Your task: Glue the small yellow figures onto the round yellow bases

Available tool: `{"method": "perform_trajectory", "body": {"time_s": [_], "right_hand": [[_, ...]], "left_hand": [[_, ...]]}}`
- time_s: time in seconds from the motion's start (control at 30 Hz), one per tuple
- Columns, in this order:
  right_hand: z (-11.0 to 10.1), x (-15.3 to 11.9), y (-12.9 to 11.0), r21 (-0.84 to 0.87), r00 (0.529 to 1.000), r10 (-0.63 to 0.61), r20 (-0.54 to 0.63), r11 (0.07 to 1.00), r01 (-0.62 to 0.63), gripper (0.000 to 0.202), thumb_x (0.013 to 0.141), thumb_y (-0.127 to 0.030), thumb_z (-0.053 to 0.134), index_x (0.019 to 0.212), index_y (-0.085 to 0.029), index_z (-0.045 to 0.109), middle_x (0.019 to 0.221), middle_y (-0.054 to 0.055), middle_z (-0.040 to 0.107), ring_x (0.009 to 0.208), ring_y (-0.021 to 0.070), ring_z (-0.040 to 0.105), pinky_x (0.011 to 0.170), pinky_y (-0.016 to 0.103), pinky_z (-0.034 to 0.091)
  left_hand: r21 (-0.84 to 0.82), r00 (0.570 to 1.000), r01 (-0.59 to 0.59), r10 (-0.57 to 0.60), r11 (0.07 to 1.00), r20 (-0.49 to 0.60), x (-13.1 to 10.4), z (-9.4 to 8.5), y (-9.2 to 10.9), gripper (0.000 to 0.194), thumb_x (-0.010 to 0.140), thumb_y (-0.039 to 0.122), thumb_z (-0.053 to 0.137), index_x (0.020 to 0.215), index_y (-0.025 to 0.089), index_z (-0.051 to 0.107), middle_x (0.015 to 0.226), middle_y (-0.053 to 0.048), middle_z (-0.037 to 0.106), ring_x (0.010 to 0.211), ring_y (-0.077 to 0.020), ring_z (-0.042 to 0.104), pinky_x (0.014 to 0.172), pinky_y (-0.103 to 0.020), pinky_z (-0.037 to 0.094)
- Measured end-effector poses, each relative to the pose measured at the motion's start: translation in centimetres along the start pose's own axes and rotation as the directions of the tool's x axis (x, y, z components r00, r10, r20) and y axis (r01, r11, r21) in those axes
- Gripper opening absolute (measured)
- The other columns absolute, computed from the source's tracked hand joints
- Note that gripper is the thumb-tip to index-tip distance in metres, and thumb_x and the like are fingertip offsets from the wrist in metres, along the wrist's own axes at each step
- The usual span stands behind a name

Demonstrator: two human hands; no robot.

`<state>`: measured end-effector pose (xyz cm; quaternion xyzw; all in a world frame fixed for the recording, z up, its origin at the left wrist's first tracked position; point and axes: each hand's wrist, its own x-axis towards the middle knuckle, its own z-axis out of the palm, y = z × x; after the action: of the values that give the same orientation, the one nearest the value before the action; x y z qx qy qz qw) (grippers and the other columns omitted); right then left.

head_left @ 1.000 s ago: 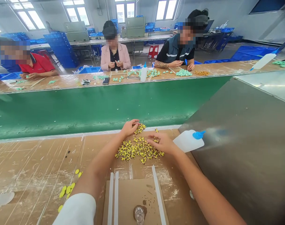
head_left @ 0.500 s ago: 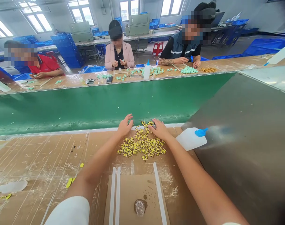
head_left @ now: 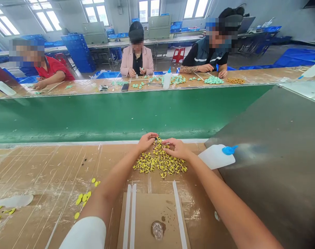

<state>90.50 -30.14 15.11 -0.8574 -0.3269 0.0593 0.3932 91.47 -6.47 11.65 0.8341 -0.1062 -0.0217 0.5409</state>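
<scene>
A heap of small yellow-and-black pieces (head_left: 157, 160) lies spread on the cardboard-covered table in front of me. At its far left edge, my left hand (head_left: 147, 141) is bent inward with its fingers touching the topmost pieces. Across from it, my right hand (head_left: 177, 148) rests at the heap's right side, thumb and fingers apart. Both hands cup the narrow far end of the heap, and neither lifts a piece that I can see. Nearer to me is a cardboard sheet (head_left: 144, 211) with white tape strips and a clear, glassy lump (head_left: 157, 230) on it.
A white bottle with a blue nozzle (head_left: 216, 156) lies right of the heap beside a metal panel (head_left: 271, 148). Yellow discs (head_left: 84, 197) are scattered at left. Beyond a green belt (head_left: 116, 114), several people sit at another bench with mint-green pieces (head_left: 213, 80).
My hands have come closer together around the far end of the heap; the left moved right and inward. The view has shifted slightly, showing more yellow discs beside my left arm.
</scene>
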Motion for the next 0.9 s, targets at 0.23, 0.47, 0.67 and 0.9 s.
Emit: {"method": "perform_trajectory", "body": {"time_s": [0.23,0.47,0.67,0.9], "right_hand": [[-0.3,-4.7,-2.2,0.0,0.994,-0.103,0.046,0.995,0.103,0.025,0.088,-0.042,0.066,0.104,-0.026,0.076,0.104,0.004,0.077,0.097,0.0237,0.072,0.092,0.035,0.056],[0.5,-2.2,3.0,-0.122,0.959,0.108,-0.263,0.982,-0.144,0.063,0.093,-0.054,0.056,0.139,-0.011,0.056,0.14,0.024,0.057,0.134,0.0404,0.051,0.113,0.063,0.038],[2.1,-2.5,2.9,-0.095,0.989,0.03,-0.143,0.995,-0.044,0.066,0.089,-0.054,0.061,0.14,-0.013,0.056,0.141,0.02,0.059,0.133,0.0358,0.054,0.115,0.055,0.041],[1.7,-2.2,1.5,-0.066,0.989,0.004,-0.145,0.998,-0.013,0.047,0.097,-0.05,0.051,0.129,-0.018,0.065,0.131,0.016,0.066,0.123,0.0333,0.062,0.108,0.052,0.048]], "left_hand": [[-0.036,1.0,0.019,-0.019,0.999,-0.008,1.3,1.3,0.1,0.034,0.09,0.031,0.068,0.121,0.018,0.066,0.133,-0.013,0.066,0.129,-0.0289,0.058,0.116,-0.056,0.037],[-0.23,0.999,0.001,0.01,0.973,0.046,0.3,2.5,2.1,0.037,0.094,0.03,0.046,0.124,0.014,0.062,0.111,-0.015,0.078,0.102,-0.0251,0.075,0.091,-0.041,0.058],[-0.16,0.99,-0.017,-0.006,0.987,-0.143,-1.3,0.4,1.2,0.042,0.098,0.037,0.042,0.132,0.016,0.055,0.139,-0.018,0.064,0.133,-0.0297,0.057,0.116,-0.053,0.039],[-0.133,0.996,-0.037,0.047,0.99,0.071,-4.4,1.0,0.8,0.043,0.091,0.037,0.061,0.13,0.02,0.062,0.136,-0.014,0.066,0.131,-0.0309,0.059,0.118,-0.053,0.038]]}}
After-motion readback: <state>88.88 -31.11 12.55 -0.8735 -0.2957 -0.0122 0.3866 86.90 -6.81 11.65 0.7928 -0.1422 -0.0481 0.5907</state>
